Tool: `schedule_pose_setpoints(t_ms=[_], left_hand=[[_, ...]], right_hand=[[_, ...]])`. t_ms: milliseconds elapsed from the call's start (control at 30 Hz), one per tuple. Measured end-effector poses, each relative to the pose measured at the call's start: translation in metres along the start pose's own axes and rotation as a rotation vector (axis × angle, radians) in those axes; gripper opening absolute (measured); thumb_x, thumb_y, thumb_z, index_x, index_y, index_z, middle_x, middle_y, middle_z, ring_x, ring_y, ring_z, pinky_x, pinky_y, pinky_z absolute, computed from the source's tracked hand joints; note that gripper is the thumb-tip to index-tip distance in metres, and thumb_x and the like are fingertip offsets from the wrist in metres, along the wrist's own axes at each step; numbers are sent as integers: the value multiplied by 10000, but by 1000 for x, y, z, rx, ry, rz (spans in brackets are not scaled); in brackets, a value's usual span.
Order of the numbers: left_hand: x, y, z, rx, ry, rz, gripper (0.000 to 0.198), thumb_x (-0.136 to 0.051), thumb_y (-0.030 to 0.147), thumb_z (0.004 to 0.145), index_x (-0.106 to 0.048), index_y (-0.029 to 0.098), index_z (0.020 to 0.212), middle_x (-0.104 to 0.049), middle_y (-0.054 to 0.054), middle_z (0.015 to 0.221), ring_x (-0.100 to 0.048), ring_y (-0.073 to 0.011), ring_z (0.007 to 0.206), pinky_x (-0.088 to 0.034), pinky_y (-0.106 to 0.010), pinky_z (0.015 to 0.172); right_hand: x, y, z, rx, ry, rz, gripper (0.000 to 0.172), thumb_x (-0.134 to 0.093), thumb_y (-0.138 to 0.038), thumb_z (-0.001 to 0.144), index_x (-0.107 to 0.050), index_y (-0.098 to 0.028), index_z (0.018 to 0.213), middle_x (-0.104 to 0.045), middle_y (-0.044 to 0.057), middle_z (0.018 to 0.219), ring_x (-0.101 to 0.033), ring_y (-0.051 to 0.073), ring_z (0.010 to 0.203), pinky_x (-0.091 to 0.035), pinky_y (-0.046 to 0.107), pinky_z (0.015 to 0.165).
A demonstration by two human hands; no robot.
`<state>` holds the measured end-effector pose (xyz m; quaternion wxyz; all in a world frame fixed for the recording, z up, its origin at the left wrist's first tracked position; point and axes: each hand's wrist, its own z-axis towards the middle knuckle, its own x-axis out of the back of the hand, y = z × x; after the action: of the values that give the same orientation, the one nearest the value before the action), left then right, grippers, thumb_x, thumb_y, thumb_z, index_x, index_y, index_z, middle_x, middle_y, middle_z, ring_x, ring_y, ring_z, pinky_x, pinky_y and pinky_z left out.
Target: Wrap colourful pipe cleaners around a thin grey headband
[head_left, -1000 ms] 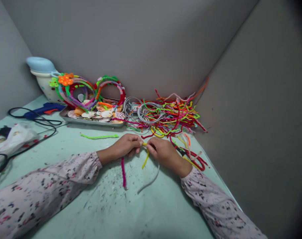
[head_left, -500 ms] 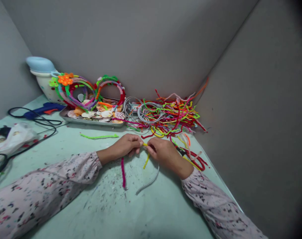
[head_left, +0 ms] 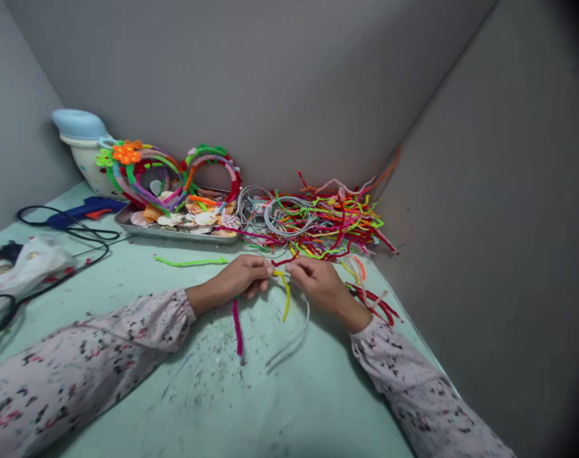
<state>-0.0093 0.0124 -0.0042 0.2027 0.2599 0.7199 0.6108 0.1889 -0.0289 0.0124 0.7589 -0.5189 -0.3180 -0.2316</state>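
Observation:
My left hand (head_left: pixel 241 278) and my right hand (head_left: pixel 316 283) meet over the pale green table (head_left: pixel 279 407), both pinched closed. Between their fingertips runs a yellow pipe cleaner (head_left: pixel 285 296), its loose end hanging down toward me. A grey headband (head_left: pixel 293 337) curves from under my right hand onto the table. A magenta pipe cleaner (head_left: pixel 237 326) trails down from my left hand. What part of the headband each hand grips is hidden by the fingers.
A heap of coloured pipe cleaners (head_left: pixel 334 219) and grey headbands (head_left: pixel 284 219) fills the back corner. A metal tray (head_left: pixel 175 230) of shells holds wrapped headbands (head_left: pixel 175 172). A loose green pipe cleaner (head_left: pixel 191 261), blue glue gun (head_left: pixel 84 208), black cable (head_left: pixel 55 273) and plastic bag (head_left: pixel 27 267) lie left.
My right hand has shifted slightly away and up, and the yellow pipe cleaner's free end has swung to hang a little further right. My left hand has barely moved.

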Motion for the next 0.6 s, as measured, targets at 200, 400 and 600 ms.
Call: schedule_pose_setpoints(t_ms=[200, 400, 600], left_hand=[[1, 3, 0, 15, 32, -106, 167, -577, 312, 781, -552, 149, 758, -572, 28, 557, -407, -38, 327, -248, -173, 333], [1, 6, 0, 16, 38, -133, 142, -566, 284, 790, -538, 152, 746, -578, 28, 547, -408, -42, 319, -238, -184, 333], [1, 5, 0, 16, 27, -118, 145, -560, 285, 801, -551, 152, 744, -579, 24, 553, -411, -38, 323, -240, -184, 341]], right_hand=[[2, 19, 5, -157, -21, 359, 208, -568, -292, 822, -663, -172, 962, -667, 16, 805, -580, 124, 666, -448, 242, 625], [-7, 21, 1, -97, -121, 534, 313, -638, -349, 792, -647, -175, 1053, -679, 63, 1008, -627, 159, 853, -491, 290, 762], [-15, 16, 0, -71, -45, 523, 303, -656, -378, 776, -659, -185, 1010, -692, 63, 984, -635, 183, 887, -497, 329, 798]])
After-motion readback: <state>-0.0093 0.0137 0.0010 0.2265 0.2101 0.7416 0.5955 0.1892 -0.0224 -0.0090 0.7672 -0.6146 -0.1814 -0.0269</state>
